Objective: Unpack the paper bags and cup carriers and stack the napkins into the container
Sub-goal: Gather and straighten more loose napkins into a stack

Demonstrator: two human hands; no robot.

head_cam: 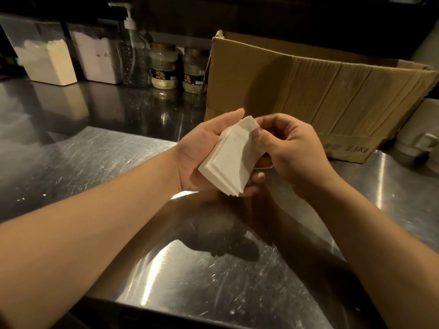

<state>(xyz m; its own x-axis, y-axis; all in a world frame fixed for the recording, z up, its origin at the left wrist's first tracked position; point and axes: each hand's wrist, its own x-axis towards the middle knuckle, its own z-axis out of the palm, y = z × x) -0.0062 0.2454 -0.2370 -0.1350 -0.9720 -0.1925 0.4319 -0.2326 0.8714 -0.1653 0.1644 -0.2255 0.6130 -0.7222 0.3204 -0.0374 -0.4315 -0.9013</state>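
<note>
A small stack of white, square-folded paper napkins (231, 160) is held above the scratched stainless-steel desk (95, 162), just in front of the open brown cardboard box (308, 91). The stack is cradled in the left hand (202, 148), palm up, with its fingers curled under the far side. The top corner is pinched by the right hand (292, 148), thumb on top and fingers clamped beneath.

The sheets are fanned slightly at the lower edge, so they are judged to be light, soft and prone to slipping against each other. A loose hold would likely let single sheets slide out. The stack is best taken across its full thickness near the middle of 2 opposite edges, with gentle pressure so that creasing is avoided. The edges should be squared before the napkins are set into a container, and none can be identified with certainty here.
</note>
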